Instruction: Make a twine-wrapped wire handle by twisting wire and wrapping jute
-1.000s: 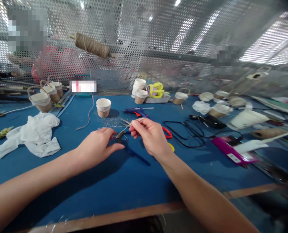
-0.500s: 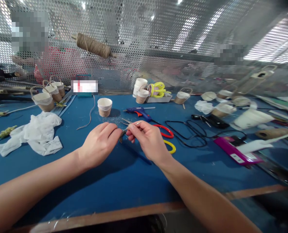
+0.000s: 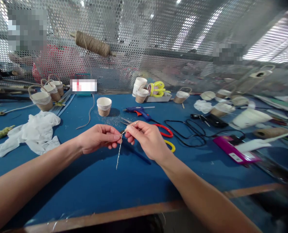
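A thin, twisted whitish cord [image 3: 119, 152] is stretched between my two hands over the blue table. My left hand [image 3: 101, 137] pinches it between thumb and forefinger, and its loose tail dangles below those fingertips. Thumb and fingers of my right hand [image 3: 146, 136] are closed on the cord just to the right. Beneath and behind the right hand lie scissors with a red handle loop [image 3: 167, 130] and a yellow one [image 3: 171, 146]; part of them is hidden. Beyond the hands stands a small paper cup [image 3: 104, 106] with a brown lower band.
A blue glue gun [image 3: 139, 113] lies behind the scissors, its black cable running right toward a purple power strip [image 3: 235, 150]. White cloth [image 3: 33, 132] is crumpled at left, near several handled cups [image 3: 41, 102]. A twine spool [image 3: 92, 43] hangs on the perforated screen.
My left hand has turned and opened out from its curled grip over the right fingertips. The cord's tail now hangs visibly between the hands. The view has shifted slightly.
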`<action>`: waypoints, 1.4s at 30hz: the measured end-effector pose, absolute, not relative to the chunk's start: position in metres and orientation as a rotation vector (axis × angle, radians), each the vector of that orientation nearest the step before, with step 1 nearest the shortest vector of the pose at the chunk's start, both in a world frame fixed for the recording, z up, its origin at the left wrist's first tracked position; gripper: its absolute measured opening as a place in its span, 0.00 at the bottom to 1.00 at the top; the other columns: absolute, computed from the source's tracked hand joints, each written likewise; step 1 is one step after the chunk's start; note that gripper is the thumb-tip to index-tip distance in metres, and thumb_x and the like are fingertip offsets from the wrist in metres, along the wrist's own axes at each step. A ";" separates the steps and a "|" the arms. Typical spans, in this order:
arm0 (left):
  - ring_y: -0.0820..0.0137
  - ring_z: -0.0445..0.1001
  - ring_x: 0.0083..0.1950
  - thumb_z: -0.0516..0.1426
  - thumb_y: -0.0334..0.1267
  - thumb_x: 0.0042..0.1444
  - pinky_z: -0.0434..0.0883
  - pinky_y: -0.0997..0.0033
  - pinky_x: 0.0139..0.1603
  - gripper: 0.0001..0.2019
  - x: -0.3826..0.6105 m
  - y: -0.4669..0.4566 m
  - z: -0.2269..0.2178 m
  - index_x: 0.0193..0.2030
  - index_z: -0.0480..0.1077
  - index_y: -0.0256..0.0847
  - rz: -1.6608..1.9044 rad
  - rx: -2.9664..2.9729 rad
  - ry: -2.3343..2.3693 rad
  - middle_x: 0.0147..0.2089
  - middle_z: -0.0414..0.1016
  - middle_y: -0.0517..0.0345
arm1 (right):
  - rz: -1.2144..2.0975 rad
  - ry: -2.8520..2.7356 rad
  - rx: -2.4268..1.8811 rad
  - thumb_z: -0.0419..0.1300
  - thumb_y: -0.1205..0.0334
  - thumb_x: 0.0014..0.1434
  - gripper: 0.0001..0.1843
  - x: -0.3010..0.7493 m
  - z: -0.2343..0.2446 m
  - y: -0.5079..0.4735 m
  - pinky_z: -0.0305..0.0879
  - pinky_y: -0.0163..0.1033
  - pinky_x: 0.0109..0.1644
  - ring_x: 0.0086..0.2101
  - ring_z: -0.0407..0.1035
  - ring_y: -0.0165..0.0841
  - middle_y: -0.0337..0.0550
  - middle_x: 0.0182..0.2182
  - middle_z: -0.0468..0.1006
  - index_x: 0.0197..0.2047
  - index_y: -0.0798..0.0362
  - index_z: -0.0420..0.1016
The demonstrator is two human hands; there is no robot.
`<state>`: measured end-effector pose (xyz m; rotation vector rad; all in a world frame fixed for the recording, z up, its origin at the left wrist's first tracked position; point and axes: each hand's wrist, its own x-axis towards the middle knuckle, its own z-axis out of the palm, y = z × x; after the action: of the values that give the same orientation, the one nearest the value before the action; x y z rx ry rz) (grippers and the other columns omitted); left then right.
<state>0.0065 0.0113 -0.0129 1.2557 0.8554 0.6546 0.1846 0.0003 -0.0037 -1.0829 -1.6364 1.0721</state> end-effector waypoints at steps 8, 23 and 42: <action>0.67 0.66 0.34 0.48 0.31 0.57 0.67 0.65 0.36 0.09 0.019 -0.008 -0.015 0.32 0.67 0.36 1.039 2.960 1.182 0.33 0.70 0.50 | 0.963 -1.533 -1.201 0.57 0.55 0.53 0.13 0.183 -0.010 0.008 0.63 0.30 0.22 0.19 0.65 0.25 0.39 0.19 0.72 0.24 0.57 0.68; 0.65 0.69 0.32 0.48 0.28 0.55 0.68 0.66 0.32 0.09 0.027 -0.007 -0.016 0.28 0.68 0.34 0.947 2.918 1.390 0.29 0.71 0.48 | 0.872 -1.573 -1.215 0.55 0.55 0.53 0.13 0.180 -0.009 0.004 0.65 0.33 0.23 0.19 0.66 0.26 0.40 0.20 0.72 0.26 0.57 0.67; 0.80 0.64 0.24 0.59 0.34 0.45 0.60 0.78 0.27 0.06 0.006 0.013 -0.008 0.28 0.65 0.34 0.653 1.346 0.866 0.24 0.69 0.64 | 1.039 -1.570 -1.148 0.56 0.58 0.53 0.11 0.179 -0.006 -0.001 0.64 0.31 0.23 0.20 0.66 0.24 0.39 0.20 0.72 0.25 0.57 0.68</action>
<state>0.0058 0.0128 -0.0085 1.3457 0.8662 0.6534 0.1790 -0.0009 -0.0056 -1.1481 -1.5698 1.0392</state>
